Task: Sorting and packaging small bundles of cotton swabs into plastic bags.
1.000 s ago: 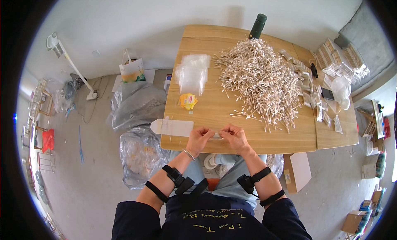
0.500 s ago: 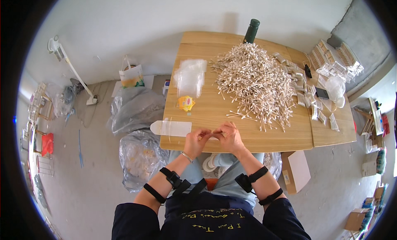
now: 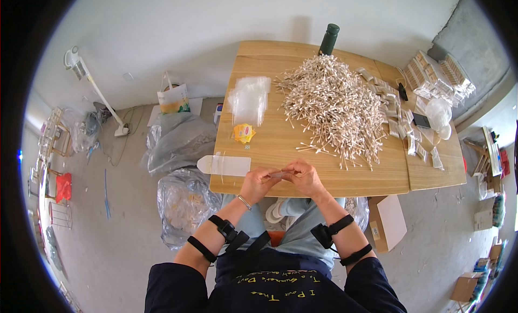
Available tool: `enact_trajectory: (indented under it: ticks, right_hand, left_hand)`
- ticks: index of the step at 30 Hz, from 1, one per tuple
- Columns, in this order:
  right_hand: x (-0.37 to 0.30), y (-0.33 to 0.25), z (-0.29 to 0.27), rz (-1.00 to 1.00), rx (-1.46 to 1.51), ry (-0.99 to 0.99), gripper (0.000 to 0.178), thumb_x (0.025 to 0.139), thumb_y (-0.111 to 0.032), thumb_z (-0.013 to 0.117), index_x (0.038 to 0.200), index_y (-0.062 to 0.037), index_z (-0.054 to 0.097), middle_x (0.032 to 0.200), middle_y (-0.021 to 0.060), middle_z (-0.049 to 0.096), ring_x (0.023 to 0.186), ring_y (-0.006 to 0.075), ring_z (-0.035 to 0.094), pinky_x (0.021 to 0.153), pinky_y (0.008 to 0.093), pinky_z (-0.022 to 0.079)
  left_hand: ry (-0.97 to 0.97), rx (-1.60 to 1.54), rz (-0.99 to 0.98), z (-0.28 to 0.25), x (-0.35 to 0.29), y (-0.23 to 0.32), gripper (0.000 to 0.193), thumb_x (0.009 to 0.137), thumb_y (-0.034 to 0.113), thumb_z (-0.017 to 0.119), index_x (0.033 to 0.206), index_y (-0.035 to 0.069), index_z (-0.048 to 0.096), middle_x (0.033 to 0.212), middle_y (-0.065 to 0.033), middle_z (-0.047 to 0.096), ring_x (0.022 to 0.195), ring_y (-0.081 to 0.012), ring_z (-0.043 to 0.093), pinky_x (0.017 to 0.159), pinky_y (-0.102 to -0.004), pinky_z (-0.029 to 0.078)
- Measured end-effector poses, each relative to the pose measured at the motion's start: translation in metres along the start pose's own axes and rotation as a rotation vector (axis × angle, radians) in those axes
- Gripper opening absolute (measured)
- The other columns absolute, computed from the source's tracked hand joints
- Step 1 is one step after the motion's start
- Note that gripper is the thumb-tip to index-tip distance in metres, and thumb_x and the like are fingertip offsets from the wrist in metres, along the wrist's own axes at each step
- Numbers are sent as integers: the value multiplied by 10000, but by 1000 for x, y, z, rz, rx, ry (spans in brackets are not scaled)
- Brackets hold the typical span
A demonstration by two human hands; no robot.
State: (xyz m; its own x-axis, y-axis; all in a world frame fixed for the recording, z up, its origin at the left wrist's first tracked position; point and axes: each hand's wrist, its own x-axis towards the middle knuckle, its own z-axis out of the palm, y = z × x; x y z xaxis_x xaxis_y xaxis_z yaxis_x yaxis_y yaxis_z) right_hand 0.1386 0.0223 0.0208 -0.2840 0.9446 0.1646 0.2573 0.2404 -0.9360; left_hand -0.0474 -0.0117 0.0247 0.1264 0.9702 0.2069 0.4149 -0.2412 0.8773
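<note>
At the table's front edge, my left hand (image 3: 258, 184) and my right hand (image 3: 303, 178) are close together, fingers pinched. Between them they hold a small translucent packet (image 3: 278, 174), one end in each hand; its contents are too small to make out. Just left of my left hand lies a white card strip (image 3: 236, 166) with a pointed end and thin sticks across it. Beyond it are a small pile of yellow cards (image 3: 244, 133) and a stack of clear plastic bags (image 3: 249, 100). A large heap of cotton swabs (image 3: 337, 105) covers the middle of the table.
Filled small packets (image 3: 396, 124), a dark phone (image 3: 421, 120) and stacked packs of swabs (image 3: 431, 76) occupy the table's right side. A dark green bottle (image 3: 328, 39) stands behind the heap. Plastic sacks (image 3: 186, 205) sit on the floor left, a cardboard box (image 3: 387, 224) right.
My fingers have shifted slightly, and the packet between them now shows more plainly, stretched between both hands. Things on the table look the same.
</note>
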Motion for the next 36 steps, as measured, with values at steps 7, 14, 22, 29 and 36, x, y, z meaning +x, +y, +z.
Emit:
enact_trajectory:
  ticks: [7,14,22,29,36]
  right_hand:
    - [-2,-6,1,-657,-609,137,143,694,-67,710,828,-63,660,902,34,598,840,213,585,700,335,498]
    - [-6,-10,-5,-805,-891,51,231,691,-127,617,904,-39,641,798,17,515,819,179,548,691,307,480]
    - [-4,-5,-3,-635,-673,49,189,705,-59,648,895,-51,652,806,47,536,825,224,543,706,339,476]
    - [3,-1,5,18,-81,-8,125,807,-98,686,886,-6,657,821,101,623,801,241,578,706,333,481]
    - [11,5,8,244,111,-73,119,830,-83,647,886,22,653,795,75,672,706,112,591,659,265,480]
  left_hand:
    - [254,375,399,7,2,-4,204,716,17,709,902,100,699,894,-35,664,840,-236,623,704,-329,524]
    - [215,592,542,0,-2,-3,291,628,37,691,894,158,689,872,43,631,833,-174,590,745,-333,456]
    - [178,508,412,0,-2,-3,247,707,71,682,943,142,692,905,19,645,834,-171,608,758,-327,465]
    - [176,-140,-127,9,2,0,80,790,85,704,856,40,695,776,-77,676,678,-185,644,639,-314,513]
    - [93,-365,-506,13,13,-13,193,825,154,658,848,-38,662,762,-62,654,692,-104,589,644,-246,471]
